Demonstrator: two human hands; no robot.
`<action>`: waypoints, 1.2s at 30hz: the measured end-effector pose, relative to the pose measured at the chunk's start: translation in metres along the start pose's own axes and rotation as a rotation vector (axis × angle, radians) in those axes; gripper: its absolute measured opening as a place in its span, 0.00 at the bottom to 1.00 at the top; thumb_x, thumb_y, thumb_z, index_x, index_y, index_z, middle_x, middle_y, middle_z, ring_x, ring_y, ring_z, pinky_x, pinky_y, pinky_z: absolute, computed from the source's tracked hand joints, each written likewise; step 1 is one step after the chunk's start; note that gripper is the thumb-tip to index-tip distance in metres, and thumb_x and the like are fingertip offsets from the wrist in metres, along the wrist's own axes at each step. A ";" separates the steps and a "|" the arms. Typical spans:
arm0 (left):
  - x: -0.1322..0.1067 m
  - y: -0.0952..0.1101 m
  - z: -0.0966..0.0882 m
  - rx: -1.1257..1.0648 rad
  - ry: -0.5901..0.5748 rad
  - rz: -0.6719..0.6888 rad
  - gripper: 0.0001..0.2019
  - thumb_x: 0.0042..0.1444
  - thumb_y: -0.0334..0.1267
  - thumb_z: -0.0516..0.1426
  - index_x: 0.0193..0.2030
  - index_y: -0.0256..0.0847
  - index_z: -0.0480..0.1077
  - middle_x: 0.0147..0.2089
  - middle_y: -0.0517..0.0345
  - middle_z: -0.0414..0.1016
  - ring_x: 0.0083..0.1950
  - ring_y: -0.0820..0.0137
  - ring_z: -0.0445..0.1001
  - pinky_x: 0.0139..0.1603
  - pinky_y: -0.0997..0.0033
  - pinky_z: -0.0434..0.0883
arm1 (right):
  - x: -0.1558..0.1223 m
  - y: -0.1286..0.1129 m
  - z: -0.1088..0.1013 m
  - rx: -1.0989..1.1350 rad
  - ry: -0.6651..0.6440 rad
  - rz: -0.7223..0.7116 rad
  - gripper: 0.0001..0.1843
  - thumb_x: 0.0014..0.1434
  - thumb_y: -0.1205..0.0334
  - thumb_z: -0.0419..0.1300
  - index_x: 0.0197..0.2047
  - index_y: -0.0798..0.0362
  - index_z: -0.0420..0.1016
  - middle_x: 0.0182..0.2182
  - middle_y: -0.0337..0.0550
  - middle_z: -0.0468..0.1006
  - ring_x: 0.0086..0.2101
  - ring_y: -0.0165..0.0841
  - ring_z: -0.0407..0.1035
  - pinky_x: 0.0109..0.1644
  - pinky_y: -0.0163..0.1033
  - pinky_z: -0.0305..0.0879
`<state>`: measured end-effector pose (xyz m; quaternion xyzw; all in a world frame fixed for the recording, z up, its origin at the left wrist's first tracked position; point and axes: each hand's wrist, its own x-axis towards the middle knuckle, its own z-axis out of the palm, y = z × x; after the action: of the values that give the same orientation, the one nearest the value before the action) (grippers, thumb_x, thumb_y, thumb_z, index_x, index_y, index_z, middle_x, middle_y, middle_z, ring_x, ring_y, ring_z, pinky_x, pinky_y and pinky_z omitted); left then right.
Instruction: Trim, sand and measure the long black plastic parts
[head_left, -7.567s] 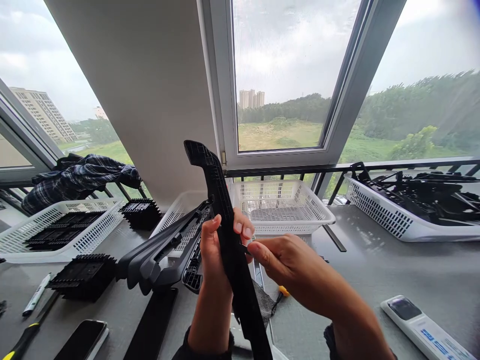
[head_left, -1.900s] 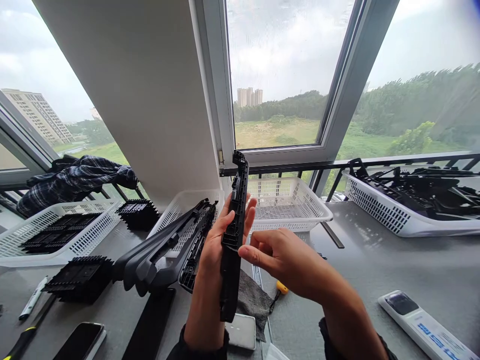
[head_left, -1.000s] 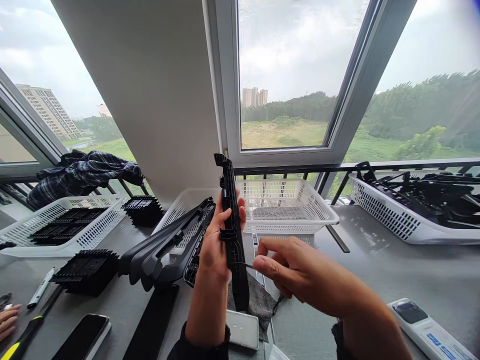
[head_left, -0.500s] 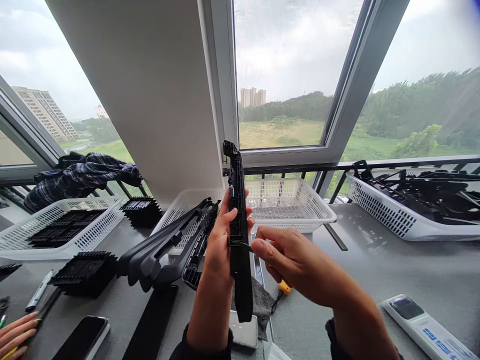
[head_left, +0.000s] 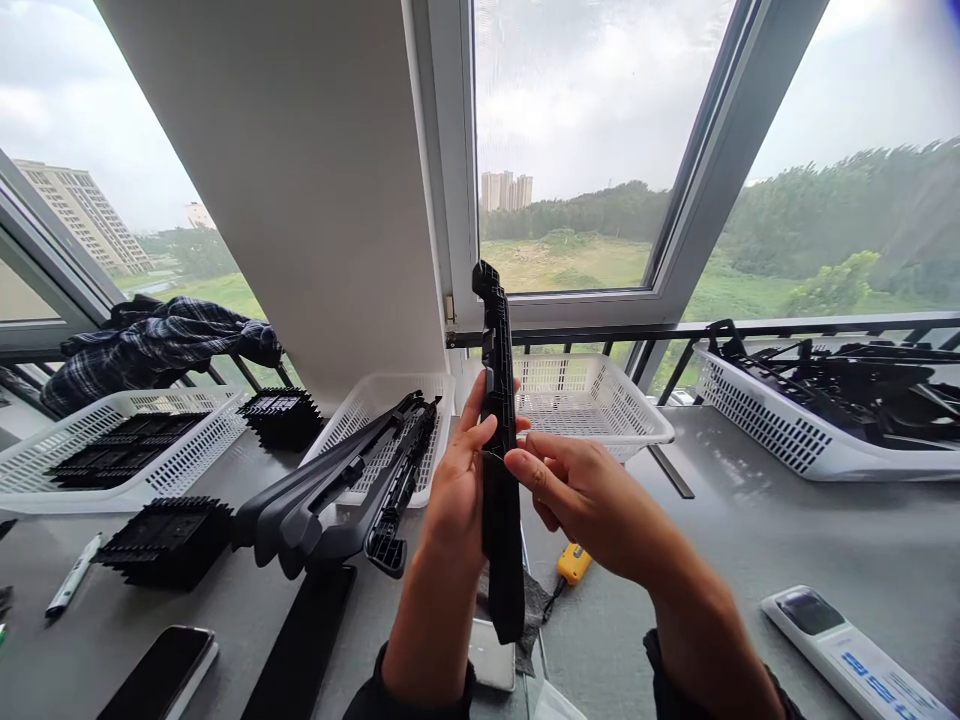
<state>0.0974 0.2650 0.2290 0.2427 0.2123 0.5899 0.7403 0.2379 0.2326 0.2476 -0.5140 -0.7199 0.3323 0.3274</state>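
My left hand (head_left: 459, 480) is wrapped round a long black plastic trim piece (head_left: 504, 540), held upright with its ribbed, hooked end at the top. My right hand (head_left: 574, 490) is closed in a pinch at the right side of that piece, about mid-length. From its thumb tip a thin dark strip (head_left: 495, 456) runs across the trim piece; whether it is attached cannot be made out. Several similar black trim pieces (head_left: 322, 500) lean on a white basket (head_left: 439, 400) left of my hands.
Another white basket (head_left: 645, 425) stands behind my hands. At right, a basket (head_left: 806, 440) holds black parts, with a white device (head_left: 847, 640) in front. Stacked black parts (head_left: 169, 540), a marker (head_left: 75, 577) and a phone (head_left: 161, 670) lie left. A yellow object (head_left: 574, 563) sits centrally.
The trim piece and my left hand have shifted right and slightly up. My right hand stays pinched, a little higher on the piece. Another person's hand at lower left has left the view.
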 end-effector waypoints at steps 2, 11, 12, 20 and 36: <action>0.001 0.000 -0.001 0.006 -0.012 0.000 0.24 0.67 0.33 0.63 0.69 0.51 0.77 0.69 0.57 0.81 0.47 0.71 0.82 0.52 0.71 0.80 | 0.000 0.001 -0.001 0.069 -0.017 -0.004 0.31 0.74 0.32 0.50 0.29 0.47 0.62 0.18 0.33 0.70 0.20 0.28 0.61 0.28 0.37 0.54; 0.004 0.007 -0.012 -0.028 -0.067 0.065 0.23 0.70 0.33 0.61 0.70 0.51 0.75 0.69 0.54 0.81 0.47 0.71 0.83 0.49 0.73 0.78 | -0.002 0.011 -0.009 0.138 0.062 0.007 0.35 0.72 0.26 0.51 0.28 0.47 0.62 0.18 0.34 0.73 0.20 0.28 0.64 0.27 0.35 0.59; 0.003 0.009 -0.011 -0.025 -0.071 0.067 0.23 0.70 0.33 0.60 0.70 0.50 0.75 0.69 0.54 0.81 0.47 0.71 0.83 0.49 0.73 0.78 | -0.002 0.012 -0.009 0.130 0.063 0.006 0.34 0.72 0.27 0.51 0.28 0.47 0.62 0.19 0.35 0.73 0.20 0.28 0.64 0.27 0.35 0.59; -0.008 0.013 0.002 0.029 -0.073 0.042 0.25 0.71 0.32 0.58 0.74 0.45 0.73 0.70 0.50 0.80 0.48 0.69 0.83 0.50 0.72 0.78 | -0.003 0.005 -0.005 0.076 -0.081 -0.081 0.28 0.76 0.37 0.53 0.31 0.48 0.63 0.20 0.33 0.72 0.21 0.28 0.63 0.29 0.36 0.57; -0.009 0.010 0.001 0.032 -0.245 -0.077 0.27 0.71 0.34 0.59 0.75 0.43 0.70 0.69 0.48 0.81 0.75 0.54 0.74 0.79 0.55 0.65 | -0.004 0.009 -0.019 0.077 0.017 -0.015 0.30 0.73 0.32 0.55 0.30 0.49 0.66 0.20 0.34 0.72 0.21 0.28 0.63 0.29 0.36 0.57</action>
<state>0.0882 0.2576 0.2366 0.3164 0.1390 0.5235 0.7788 0.2590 0.2338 0.2507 -0.4982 -0.7076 0.3532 0.3555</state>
